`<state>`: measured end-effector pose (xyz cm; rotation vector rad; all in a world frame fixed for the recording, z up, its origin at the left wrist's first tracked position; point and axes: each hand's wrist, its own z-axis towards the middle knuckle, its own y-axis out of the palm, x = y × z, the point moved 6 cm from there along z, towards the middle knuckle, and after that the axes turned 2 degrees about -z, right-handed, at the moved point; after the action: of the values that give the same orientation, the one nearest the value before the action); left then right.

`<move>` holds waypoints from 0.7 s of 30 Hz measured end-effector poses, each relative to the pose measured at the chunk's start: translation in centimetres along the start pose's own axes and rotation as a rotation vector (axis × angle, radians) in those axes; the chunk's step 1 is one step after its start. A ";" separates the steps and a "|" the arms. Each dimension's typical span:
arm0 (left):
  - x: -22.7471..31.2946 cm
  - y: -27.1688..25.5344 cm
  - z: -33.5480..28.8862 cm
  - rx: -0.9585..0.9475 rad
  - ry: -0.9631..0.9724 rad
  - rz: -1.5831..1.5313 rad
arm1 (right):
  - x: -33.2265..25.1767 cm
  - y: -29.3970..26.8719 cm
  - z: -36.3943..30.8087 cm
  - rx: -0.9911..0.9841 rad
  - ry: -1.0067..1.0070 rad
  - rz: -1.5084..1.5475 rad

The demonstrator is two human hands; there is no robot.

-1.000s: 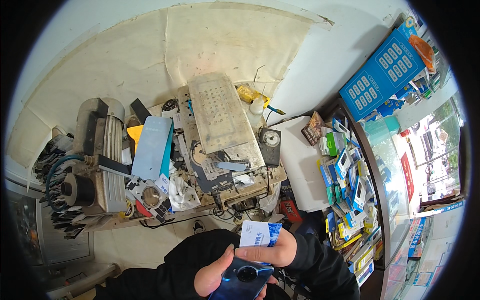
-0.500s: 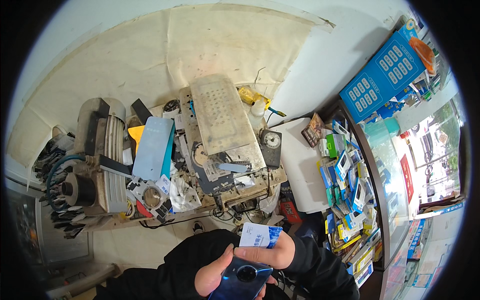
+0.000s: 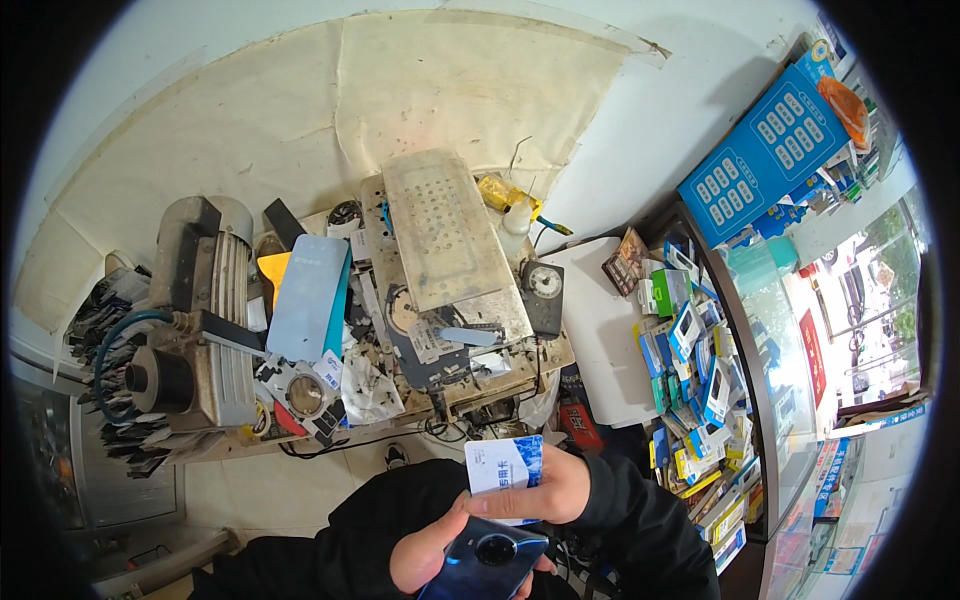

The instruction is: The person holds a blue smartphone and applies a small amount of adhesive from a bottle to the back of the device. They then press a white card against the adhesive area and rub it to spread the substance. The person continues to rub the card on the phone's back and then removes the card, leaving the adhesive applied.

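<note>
Head view: The workbench (image 3: 557, 356) stands beyond the hands, against the wall. On its left side sits a ribbed motor unit (image 3: 230, 290); beside it lies a light-blue panel (image 3: 307, 300). At the centre, a dotted plate (image 3: 447, 230) rests over dark, littered parts, with a dial box (image 3: 543, 295) just to its right. Boxed goods (image 3: 695, 370) lie heaped at right, below a blue sign board (image 3: 765, 145).

The phone (image 3: 485, 570) is at bottom centre, its lower end cut off by the view's edge. The left hand (image 3: 425, 550) grasps it, thumb along the left edge and fingertips showing at the right. The right hand (image 3: 558, 492) pinches the card (image 3: 505, 462) just above the phone; its thumb covers part of the card face.

Phone: glossy, dark blue back with a round camera module. Card: flat, white and blue, rounded corners. Motor unit: grey metal. Plate: rectangular, stained, pale.
</note>
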<state>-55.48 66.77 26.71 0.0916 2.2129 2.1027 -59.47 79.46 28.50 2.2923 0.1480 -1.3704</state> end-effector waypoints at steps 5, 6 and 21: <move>0.3 0.2 -0.1 0.009 0.028 0.029 | 0.1 0.5 -0.4 0.058 -0.004 0.064; 0.3 0.2 -0.1 0.008 0.031 0.036 | 0.0 0.7 -0.6 0.068 -0.012 0.034; 0.1 0.6 0.0 0.024 0.051 0.017 | -0.9 0.8 -0.3 0.029 -0.046 -0.042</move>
<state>-55.62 66.80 27.29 0.0593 2.2744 2.1114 -59.43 79.05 29.66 2.2911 0.1631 -1.4539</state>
